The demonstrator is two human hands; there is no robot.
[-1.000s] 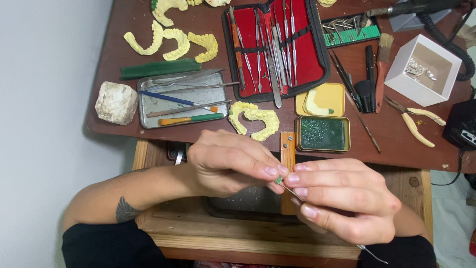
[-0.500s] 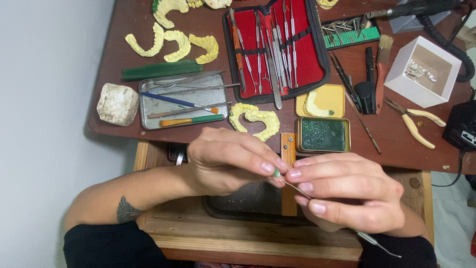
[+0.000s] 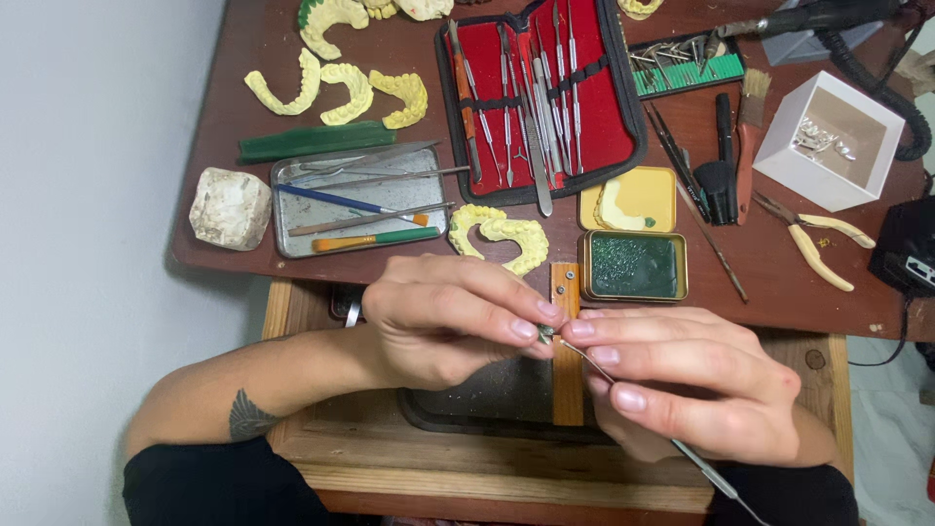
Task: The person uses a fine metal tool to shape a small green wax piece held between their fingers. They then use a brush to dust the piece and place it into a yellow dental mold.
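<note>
At mid-frame, left hand (image 3: 443, 321) fingers pinched a tiny green piece (image 3: 546, 333): probably light and fragile. Right hand (image 3: 687, 385) fingers closed around a thin, stiff metal tool (image 3: 701, 469).

Black sleeves pushed up both forearms (small dark tattoo on the left (image 3: 249, 417)).

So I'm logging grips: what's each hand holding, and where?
Right hand holds a thin metal tool along its shaft; left hand pinches a tiny greenish piece at the fingertips.
</note>
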